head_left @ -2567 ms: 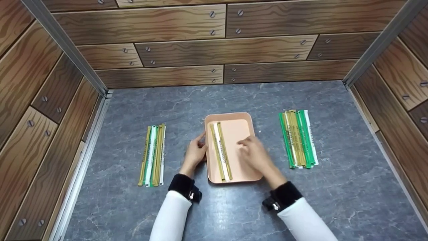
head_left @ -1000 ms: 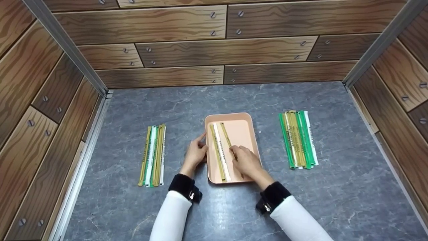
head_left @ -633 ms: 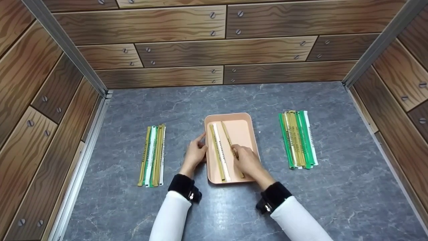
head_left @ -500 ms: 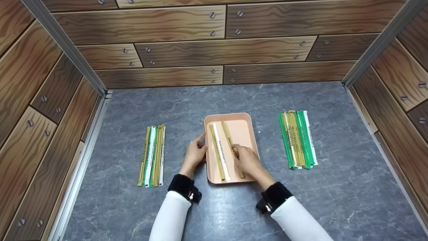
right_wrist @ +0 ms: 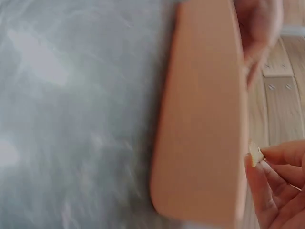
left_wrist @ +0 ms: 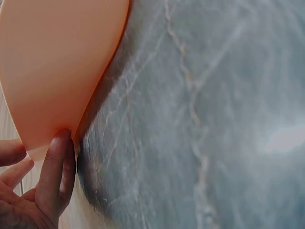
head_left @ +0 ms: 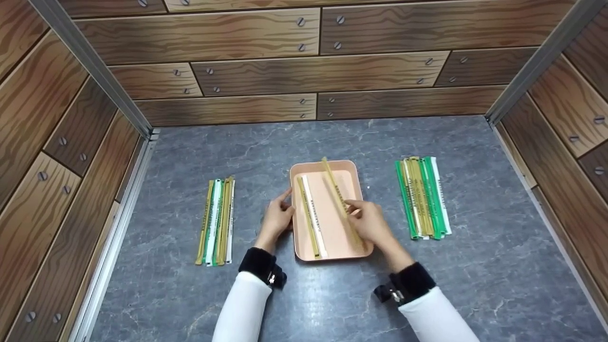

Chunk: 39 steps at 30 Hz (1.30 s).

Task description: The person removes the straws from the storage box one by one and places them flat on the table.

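A shallow peach tray point(head_left: 349, 183) lies in the middle of the table in the head view. My left hand point(head_left: 277, 217) holds its left side, fingertips against the outer wall in the left wrist view. My right hand point(head_left: 369, 223) pinches a long, slim gold wrapped stick point(head_left: 335, 183) with dark print between thumb and fingers. That stick is raised and slanted over the tray, its far end beyond the tray's back rim. In the right wrist view only the stick's pale end point(right_wrist: 255, 153) shows at the fingertips. A gold stick point(head_left: 308, 218) and a white stick point(head_left: 315, 216) lie side by side on the tray's left half.
Left of the tray lies a row of gold, green and white sticks point(head_left: 217, 221). A thicker pile of similar sticks point(head_left: 420, 197) lies to the right. Wood-patterned walls point(head_left: 256, 76) enclose the grey marbled table point(head_left: 247, 147) at the back and sides.
The right hand has taken the gold stick from beside the white one, shifted it right, and lifted it off the tray floor. The left hand has kept its place.
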Available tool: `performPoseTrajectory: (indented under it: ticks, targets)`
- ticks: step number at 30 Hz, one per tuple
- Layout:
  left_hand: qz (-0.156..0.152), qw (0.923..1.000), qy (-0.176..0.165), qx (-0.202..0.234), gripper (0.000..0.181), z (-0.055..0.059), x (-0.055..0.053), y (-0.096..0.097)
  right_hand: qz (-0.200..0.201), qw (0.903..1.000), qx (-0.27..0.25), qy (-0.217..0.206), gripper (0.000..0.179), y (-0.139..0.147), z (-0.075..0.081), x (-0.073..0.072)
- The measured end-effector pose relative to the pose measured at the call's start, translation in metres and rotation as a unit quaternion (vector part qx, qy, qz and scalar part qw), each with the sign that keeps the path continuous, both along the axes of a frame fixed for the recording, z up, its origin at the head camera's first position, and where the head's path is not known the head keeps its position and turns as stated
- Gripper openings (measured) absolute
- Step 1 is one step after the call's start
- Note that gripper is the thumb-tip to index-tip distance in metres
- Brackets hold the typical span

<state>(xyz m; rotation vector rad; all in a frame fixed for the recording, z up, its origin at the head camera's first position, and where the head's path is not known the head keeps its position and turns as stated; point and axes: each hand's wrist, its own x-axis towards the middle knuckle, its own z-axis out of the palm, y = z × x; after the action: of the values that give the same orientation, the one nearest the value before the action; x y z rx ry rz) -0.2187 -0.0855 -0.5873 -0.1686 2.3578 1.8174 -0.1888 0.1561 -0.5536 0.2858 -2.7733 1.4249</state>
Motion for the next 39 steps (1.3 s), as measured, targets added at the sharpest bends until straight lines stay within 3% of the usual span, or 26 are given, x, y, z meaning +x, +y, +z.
performPoseTrajectory:
  ticks: [9,17,28,39]
  targets:
    - [0.004,1.0000,0.004,-0.005,0.058,0.000,0.000,0.000,-0.087,0.9954,0.035,0.020,0.032,0.063,0.012,-0.003]
    - [0.003,0.9997,0.011,-0.021,0.057,-0.001,0.000,-0.001,-0.181,0.9771,0.112,0.000,0.031,0.115,0.011,-0.009]
    - [0.008,0.9992,0.019,-0.033,0.058,-0.003,0.000,0.000,-0.242,0.9523,0.173,-0.067,0.034,0.163,0.011,-0.008]
    - [-0.002,1.0000,-0.002,-0.006,0.058,-0.001,0.001,-0.001,-0.254,0.9385,0.206,-0.110,0.036,0.172,0.007,-0.008]
